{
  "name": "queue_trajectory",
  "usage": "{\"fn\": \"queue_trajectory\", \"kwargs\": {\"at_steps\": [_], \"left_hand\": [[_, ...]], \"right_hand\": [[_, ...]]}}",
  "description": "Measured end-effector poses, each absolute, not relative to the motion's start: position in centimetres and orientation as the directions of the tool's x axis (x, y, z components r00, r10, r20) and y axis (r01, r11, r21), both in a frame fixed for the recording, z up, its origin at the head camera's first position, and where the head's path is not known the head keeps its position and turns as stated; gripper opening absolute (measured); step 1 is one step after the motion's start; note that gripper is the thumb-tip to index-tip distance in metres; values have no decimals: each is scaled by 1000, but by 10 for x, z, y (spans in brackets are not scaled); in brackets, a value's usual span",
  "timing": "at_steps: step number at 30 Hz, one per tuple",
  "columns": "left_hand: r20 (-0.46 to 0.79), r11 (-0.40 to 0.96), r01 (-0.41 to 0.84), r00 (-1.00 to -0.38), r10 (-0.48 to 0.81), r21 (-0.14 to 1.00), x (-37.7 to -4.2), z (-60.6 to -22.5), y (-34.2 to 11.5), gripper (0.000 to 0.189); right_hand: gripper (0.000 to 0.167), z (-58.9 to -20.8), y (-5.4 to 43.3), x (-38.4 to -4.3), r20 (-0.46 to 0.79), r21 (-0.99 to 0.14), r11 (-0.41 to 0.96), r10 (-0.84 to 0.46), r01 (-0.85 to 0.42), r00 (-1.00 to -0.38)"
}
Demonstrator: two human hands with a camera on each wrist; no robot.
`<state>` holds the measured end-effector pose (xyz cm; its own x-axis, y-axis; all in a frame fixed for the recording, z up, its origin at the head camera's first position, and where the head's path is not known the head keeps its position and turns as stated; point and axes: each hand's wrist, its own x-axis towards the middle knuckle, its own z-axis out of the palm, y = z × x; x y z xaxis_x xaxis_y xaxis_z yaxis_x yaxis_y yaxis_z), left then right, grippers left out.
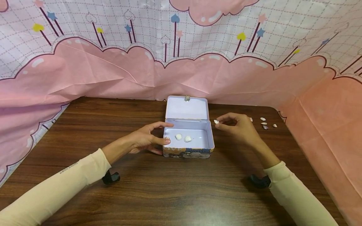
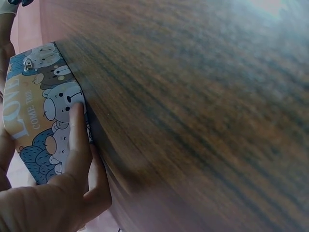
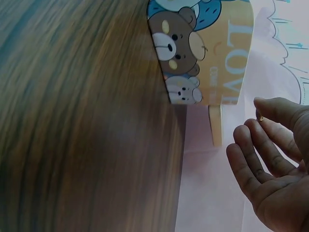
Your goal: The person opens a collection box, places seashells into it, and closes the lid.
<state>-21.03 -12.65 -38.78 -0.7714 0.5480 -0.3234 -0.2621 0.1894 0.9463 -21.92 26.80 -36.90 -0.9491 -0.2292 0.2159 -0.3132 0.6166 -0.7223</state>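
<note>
An open tin box with printed bears and a white inside stands mid-table, its hinged lid tipped back. My left hand grips its left side, with thumb and index finger over the rim and other fingers along the outer wall; the left wrist view shows those fingers flat on the bear print. Inside lie a few white seashells, one partly hidden by the left thumb. Just right of the box, my right hand pinches a small white seashell between thumb and index finger, above the table.
Several more small seashells are scattered on the dark wooden table at the back right, beyond my right hand. A pink and white printed cloth hangs behind the table and along its sides.
</note>
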Motion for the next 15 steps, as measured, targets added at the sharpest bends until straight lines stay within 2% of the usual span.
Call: {"fn": "queue_trajectory", "kwargs": {"at_steps": [15], "left_hand": [[-329,186,-272,-772,543,944,-212,-389,-127,75]], "right_hand": [[22,-358,240,-218,233,-743,581,-241,-333,-942]]}}
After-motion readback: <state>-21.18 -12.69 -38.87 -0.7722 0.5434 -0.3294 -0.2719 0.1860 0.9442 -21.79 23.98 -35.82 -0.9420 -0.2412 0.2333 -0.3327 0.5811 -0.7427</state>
